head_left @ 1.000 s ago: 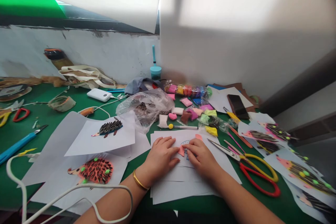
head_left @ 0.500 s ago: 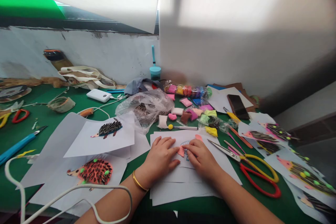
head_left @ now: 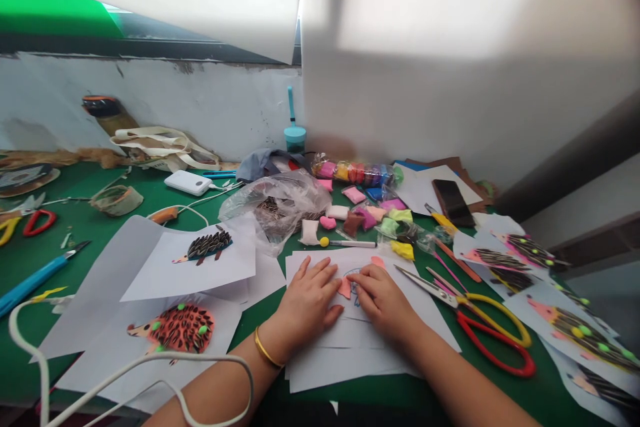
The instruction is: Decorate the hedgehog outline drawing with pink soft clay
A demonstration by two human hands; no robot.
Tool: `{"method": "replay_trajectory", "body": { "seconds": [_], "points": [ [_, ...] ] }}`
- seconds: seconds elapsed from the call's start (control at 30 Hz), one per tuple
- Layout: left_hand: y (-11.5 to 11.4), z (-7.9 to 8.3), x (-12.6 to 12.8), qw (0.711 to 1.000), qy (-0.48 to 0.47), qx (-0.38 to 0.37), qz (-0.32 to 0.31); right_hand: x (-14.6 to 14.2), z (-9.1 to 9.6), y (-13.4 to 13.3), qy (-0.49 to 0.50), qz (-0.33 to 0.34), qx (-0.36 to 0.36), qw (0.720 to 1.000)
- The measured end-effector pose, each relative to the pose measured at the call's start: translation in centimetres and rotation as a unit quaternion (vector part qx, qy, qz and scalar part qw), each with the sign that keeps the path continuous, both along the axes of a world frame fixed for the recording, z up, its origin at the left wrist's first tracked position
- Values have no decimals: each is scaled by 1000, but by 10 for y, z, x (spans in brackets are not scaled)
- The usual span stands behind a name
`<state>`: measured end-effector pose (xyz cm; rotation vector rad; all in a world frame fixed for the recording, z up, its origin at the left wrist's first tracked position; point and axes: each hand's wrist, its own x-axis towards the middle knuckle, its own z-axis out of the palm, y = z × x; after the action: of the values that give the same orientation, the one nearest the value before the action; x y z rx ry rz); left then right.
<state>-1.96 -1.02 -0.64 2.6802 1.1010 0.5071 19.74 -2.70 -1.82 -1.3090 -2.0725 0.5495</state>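
My left hand (head_left: 307,300) lies flat, fingers stretched, on a stack of white paper (head_left: 345,347) on the green table. My right hand (head_left: 383,297) rests beside it with fingers bent down, pressing a bit of pink clay (head_left: 345,288) onto a blue-outlined drawing on the top sheet. The two hands almost touch over the clay. A gold bangle circles my left wrist.
Red-and-yellow scissors (head_left: 480,327) lie right of my hands. Clay pieces and packets (head_left: 367,213), a seed bag (head_left: 280,203), a phone (head_left: 453,201), finished hedgehog sheets (head_left: 177,327), a blue knife (head_left: 35,277) and a white cable (head_left: 125,367) crowd the table.
My left hand's fingers have stretched and spread slightly forward on the paper. The right hand stays on the pink clay.
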Motion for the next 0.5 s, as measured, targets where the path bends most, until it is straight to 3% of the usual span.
{"method": "replay_trajectory", "body": {
  "seconds": [0.23, 0.5],
  "points": [
    [-2, 1, 4, 999, 3, 15, -39, 2, 0, 1, 9, 2, 10, 1000],
    [-3, 1, 3, 1000, -20, -9, -21, 2, 0, 1, 20, -1, 1, 1000]
  ]
}}
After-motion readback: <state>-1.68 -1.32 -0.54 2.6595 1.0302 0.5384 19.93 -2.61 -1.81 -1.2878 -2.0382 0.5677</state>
